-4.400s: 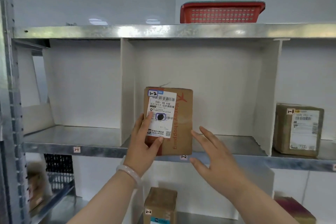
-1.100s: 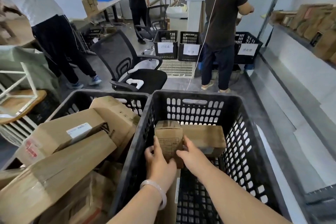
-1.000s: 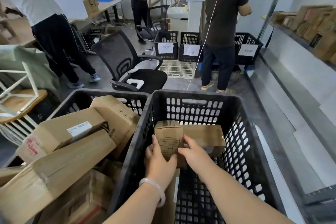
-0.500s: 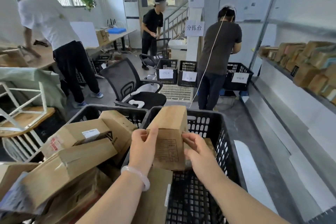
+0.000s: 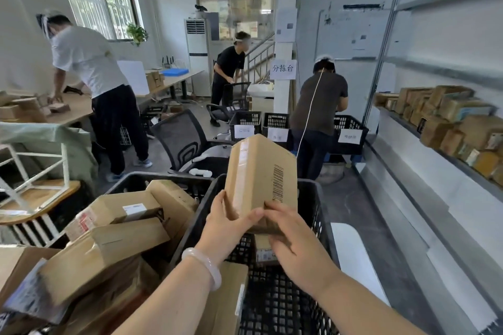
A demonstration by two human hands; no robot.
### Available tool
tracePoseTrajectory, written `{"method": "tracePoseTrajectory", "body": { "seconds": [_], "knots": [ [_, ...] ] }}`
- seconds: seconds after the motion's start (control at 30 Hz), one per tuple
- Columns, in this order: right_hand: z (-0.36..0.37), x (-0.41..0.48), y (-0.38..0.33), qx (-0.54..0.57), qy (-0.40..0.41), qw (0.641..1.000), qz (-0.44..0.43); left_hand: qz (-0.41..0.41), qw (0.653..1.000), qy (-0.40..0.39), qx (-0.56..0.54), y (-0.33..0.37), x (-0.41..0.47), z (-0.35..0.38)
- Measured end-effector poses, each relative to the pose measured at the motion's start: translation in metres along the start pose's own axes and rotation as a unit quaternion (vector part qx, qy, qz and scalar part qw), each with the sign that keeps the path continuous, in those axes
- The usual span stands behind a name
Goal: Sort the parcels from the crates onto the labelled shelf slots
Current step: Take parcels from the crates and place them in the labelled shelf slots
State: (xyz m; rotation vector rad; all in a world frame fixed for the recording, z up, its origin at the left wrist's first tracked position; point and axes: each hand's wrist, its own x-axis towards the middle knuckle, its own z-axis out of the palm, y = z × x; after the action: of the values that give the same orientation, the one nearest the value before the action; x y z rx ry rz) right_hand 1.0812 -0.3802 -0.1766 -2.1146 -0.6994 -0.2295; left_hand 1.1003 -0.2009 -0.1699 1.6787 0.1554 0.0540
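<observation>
A small brown cardboard parcel (image 5: 260,177) with a printed barcode on its side is held up above the black plastic crate (image 5: 321,215). My left hand (image 5: 227,226) grips its lower left corner, and my right hand (image 5: 292,239) grips its lower right edge from beneath. Two more parcels (image 5: 226,299) lie inside this crate, partly hidden by my arms. The neighbouring crate (image 5: 128,185) on the left is heaped with larger parcels (image 5: 109,242).
A metal shelf (image 5: 435,149) with several parcels runs along the right wall. Three people work ahead, one beside labelled black crates (image 5: 351,133). A black office chair (image 5: 187,144) stands just beyond the crates. A wooden table (image 5: 38,196) is at the left.
I turned from the shelf to the crate, took hold of the small parcel with both hands and lifted it out. It now sits higher, turned so its barcode side shows.
</observation>
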Motion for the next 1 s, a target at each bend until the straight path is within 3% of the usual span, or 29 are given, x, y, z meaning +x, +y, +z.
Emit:
{"method": "tracePoseTrajectory", "body": {
  "seconds": [0.07, 0.13, 0.2, 0.27, 0.37, 0.43, 0.47, 0.5, 0.57, 0.7, 0.77, 0.87, 1.0],
  "knots": [
    [-0.004, -0.001, 0.0, 0.003, 0.001, 1.0, 0.005, 0.009, 0.999, 0.008, -0.033, -0.003, -0.003, 0.002],
    [-0.011, -0.002, 0.002, 0.034, 0.066, 0.997, 0.026, -0.016, 0.994, 0.011, -0.104, -0.008, -0.006, 0.0],
    [-0.019, 0.0, 0.007, 0.092, 0.173, 0.976, 0.092, -0.059, 0.979, -0.022, -0.194, -0.013, -0.009, -0.004],
    [-0.028, 0.003, 0.014, 0.171, 0.226, 0.938, 0.2, -0.104, 0.953, -0.064, -0.277, -0.018, -0.01, -0.006],
    [-0.037, 0.001, 0.025, 0.401, 0.155, 0.839, 0.333, -0.166, 0.916, -0.126, -0.344, -0.024, -0.014, -0.003],
    [-0.038, -0.007, 0.029, 0.539, 0.062, 0.774, 0.327, -0.178, 0.919, -0.141, -0.323, -0.023, -0.018, 0.003],
    [-0.038, -0.01, 0.029, 0.565, 0.043, 0.761, 0.317, -0.169, 0.932, -0.124, -0.295, -0.023, -0.02, 0.007],
    [-0.038, -0.013, 0.03, 0.563, 0.05, 0.762, 0.316, -0.144, 0.953, -0.094, -0.249, -0.023, -0.021, 0.009],
    [-0.039, -0.014, 0.03, 0.5, 0.097, 0.799, 0.321, -0.056, 0.993, -0.04, -0.095, -0.02, -0.023, 0.012],
    [-0.036, -0.016, 0.024, 0.31, 0.179, 0.883, 0.303, 0.09, 0.987, -0.013, 0.13, -0.013, -0.028, 0.018],
    [-0.03, -0.018, 0.018, 0.245, 0.179, 0.912, 0.274, 0.099, 0.984, -0.037, 0.144, -0.01, -0.032, 0.027],
    [-0.025, -0.022, 0.009, 0.216, 0.17, 0.936, 0.218, 0.076, 0.992, -0.065, 0.071, -0.006, -0.034, 0.036],
    [-0.018, -0.028, -0.003, 0.151, 0.104, 0.969, 0.165, 0.071, 0.997, -0.006, 0.007, -0.007, -0.031, 0.03]
  ]
}}
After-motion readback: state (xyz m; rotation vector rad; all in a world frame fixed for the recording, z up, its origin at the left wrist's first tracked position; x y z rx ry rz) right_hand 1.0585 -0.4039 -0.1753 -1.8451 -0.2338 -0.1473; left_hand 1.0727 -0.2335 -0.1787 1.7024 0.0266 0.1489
